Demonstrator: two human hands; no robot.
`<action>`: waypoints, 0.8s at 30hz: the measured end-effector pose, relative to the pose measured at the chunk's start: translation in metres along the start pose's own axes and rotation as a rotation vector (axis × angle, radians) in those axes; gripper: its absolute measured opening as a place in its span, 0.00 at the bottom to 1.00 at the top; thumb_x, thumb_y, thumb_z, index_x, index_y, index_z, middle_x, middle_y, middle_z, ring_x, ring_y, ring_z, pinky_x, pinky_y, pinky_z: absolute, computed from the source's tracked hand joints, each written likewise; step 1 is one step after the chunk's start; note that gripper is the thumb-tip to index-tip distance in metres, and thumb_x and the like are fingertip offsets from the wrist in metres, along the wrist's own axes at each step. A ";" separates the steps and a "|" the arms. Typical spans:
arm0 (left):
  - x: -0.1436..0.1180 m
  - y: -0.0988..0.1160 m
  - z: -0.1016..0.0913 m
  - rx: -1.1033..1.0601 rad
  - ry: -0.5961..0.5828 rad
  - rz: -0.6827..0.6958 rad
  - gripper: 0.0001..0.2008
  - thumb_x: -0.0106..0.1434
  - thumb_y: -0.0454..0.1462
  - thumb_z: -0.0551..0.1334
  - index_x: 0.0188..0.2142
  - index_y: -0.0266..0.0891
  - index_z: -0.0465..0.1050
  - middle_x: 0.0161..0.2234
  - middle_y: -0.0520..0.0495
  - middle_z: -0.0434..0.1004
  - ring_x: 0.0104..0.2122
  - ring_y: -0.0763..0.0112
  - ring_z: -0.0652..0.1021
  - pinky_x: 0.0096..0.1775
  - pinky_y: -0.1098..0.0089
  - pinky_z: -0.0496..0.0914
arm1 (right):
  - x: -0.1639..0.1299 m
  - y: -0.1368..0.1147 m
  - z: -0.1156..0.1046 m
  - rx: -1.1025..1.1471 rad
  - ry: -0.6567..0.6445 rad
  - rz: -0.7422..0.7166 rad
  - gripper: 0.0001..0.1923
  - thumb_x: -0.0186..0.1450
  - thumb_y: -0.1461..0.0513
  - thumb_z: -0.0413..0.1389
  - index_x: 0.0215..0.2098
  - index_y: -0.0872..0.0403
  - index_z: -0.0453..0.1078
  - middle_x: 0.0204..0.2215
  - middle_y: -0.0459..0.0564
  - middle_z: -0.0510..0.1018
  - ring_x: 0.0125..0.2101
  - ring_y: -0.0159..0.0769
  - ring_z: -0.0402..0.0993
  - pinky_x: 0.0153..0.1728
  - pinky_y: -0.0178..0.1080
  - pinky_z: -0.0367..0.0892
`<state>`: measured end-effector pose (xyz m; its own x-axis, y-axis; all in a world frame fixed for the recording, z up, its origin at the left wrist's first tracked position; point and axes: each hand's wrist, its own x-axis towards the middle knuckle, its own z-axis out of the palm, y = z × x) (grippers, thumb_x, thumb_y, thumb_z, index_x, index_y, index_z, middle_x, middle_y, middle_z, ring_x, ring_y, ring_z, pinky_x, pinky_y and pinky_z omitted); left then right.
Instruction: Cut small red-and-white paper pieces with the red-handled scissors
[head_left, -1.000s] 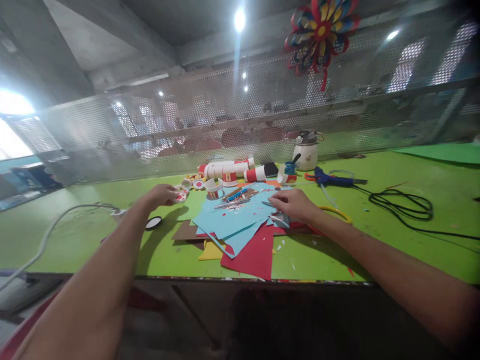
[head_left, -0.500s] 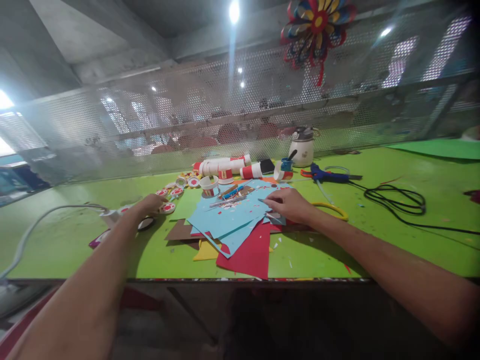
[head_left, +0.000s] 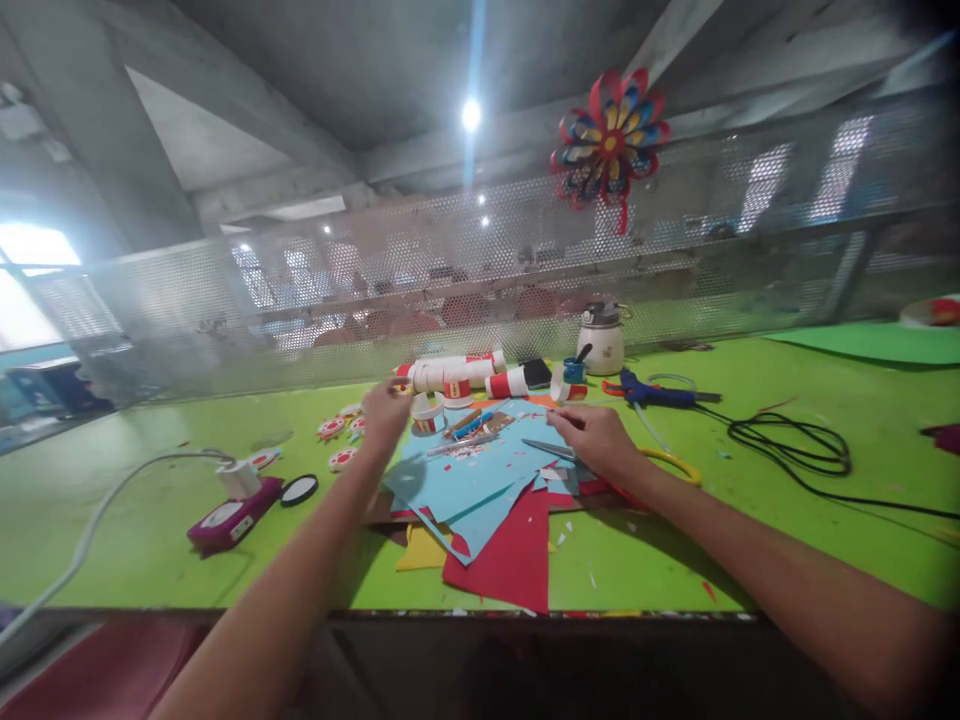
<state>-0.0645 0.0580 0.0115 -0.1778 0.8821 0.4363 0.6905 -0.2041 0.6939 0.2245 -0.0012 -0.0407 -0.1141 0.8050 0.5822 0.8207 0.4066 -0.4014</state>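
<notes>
Your right hand [head_left: 596, 440] grips scissors [head_left: 551, 450] over the blue paper [head_left: 480, 475] at the table's [head_left: 150, 540] front edge. Your left hand [head_left: 386, 415] reaches the cup [head_left: 429, 412] just beyond; its grip cannot be told.

A bright green worktop [head_left: 150, 540] carries a fanned pile of coloured paper sheets [head_left: 480, 490], with red-and-white paper rolls [head_left: 457, 372] behind the pile, a magenta gadget [head_left: 229, 512] well to its left and a black cable [head_left: 795, 450] to its right.
</notes>
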 end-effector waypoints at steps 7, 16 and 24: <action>-0.042 0.047 0.095 0.057 -0.348 0.488 0.19 0.45 0.24 0.57 0.34 0.39 0.78 0.29 0.47 0.72 0.30 0.68 0.72 0.34 0.68 0.66 | 0.002 0.003 -0.001 0.011 0.026 0.095 0.11 0.67 0.59 0.54 0.43 0.58 0.70 0.40 0.48 0.76 0.34 0.38 0.76 0.34 0.41 0.73; -0.056 0.025 0.101 0.058 -0.424 0.606 0.20 0.52 0.31 0.61 0.46 0.39 0.71 0.44 0.41 0.70 0.42 0.62 0.73 0.45 0.63 0.67 | 0.011 0.025 0.003 -0.029 -0.009 0.164 0.11 0.67 0.61 0.54 0.47 0.56 0.68 0.44 0.51 0.75 0.37 0.38 0.75 0.37 0.44 0.72; -0.059 0.029 0.100 -0.069 -0.360 0.563 0.36 0.51 0.33 0.62 0.60 0.43 0.56 0.56 0.42 0.64 0.54 0.58 0.66 0.55 0.59 0.61 | 0.014 0.031 0.003 -0.058 -0.036 0.187 0.12 0.68 0.61 0.53 0.48 0.55 0.68 0.47 0.52 0.73 0.41 0.39 0.74 0.40 0.46 0.71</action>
<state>0.0362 0.0424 -0.0509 0.4495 0.7175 0.5321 0.5613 -0.6902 0.4566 0.2468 0.0245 -0.0472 0.0241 0.8793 0.4757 0.8604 0.2240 -0.4577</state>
